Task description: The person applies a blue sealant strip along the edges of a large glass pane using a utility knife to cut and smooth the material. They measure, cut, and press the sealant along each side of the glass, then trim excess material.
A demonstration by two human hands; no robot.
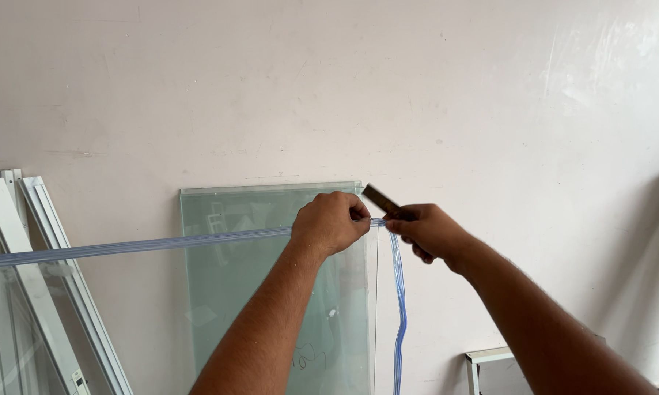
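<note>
Left grip is pressed around the clear blue-tinted edging strip at the top corner of the near glass pane. Right grip, just beside it, pinches a dark flat blade at the strip's bend. Judged step: trimming at the corner; next calls for a steady, square cut. Strip looks ribbed and flexible, its tail hanging below the grips.
</note>
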